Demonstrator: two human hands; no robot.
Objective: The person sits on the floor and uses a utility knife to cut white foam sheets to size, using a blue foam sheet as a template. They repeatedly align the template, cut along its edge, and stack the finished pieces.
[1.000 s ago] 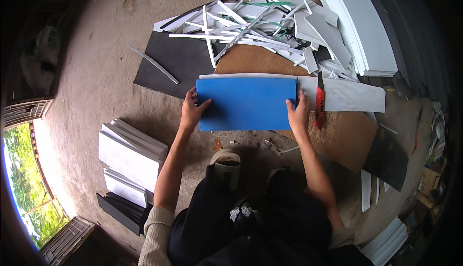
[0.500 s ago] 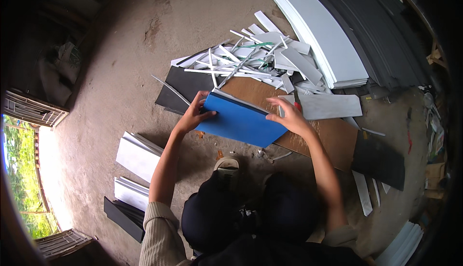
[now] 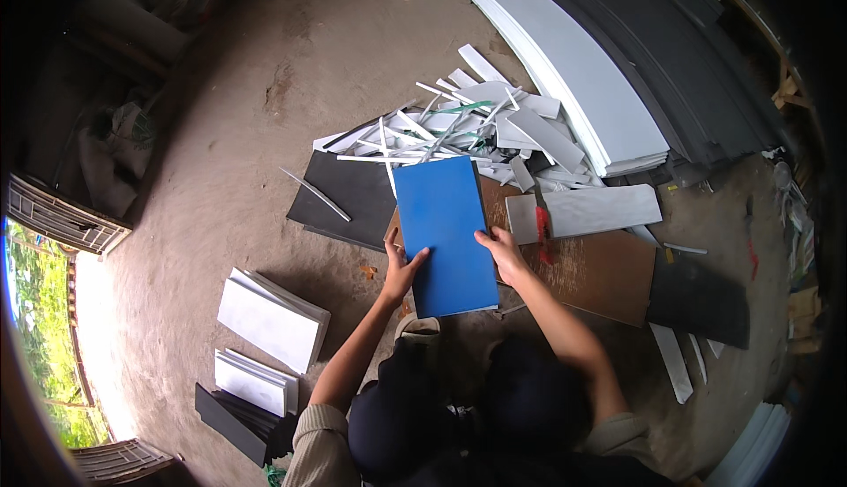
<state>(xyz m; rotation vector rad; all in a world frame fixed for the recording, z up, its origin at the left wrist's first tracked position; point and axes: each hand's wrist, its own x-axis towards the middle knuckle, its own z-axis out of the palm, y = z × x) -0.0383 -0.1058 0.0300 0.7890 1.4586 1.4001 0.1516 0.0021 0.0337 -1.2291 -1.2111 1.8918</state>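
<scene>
A blue rectangular board (image 3: 448,231), with thin edges of other layers along its side, is held upright lengthwise between my two hands above the floor. My left hand (image 3: 402,268) grips its left edge, thumb on the blue face and fingers behind. On the opposite edge, my right hand (image 3: 505,256) closes with its thumb on the face. Beneath lies a scratched brown board (image 3: 595,275), partly covered. A red-handled tool (image 3: 543,231), seemingly a knife, rests across a pale strip (image 3: 609,207) to the right of the blue board.
Beyond my hands, white offcuts (image 3: 459,125) are heaped beside a dark sheet (image 3: 340,200). Stacks of white pieces (image 3: 269,315) and black pieces (image 3: 234,421) lie at left. Long white sheets (image 3: 565,72) and dark sheets (image 3: 670,63) are piled at the far right.
The blue board has turned from lying slantwise to standing lengthwise, its face more toward me. Both hands have come nearer, and the right hand's fingers have closed on the edge.
</scene>
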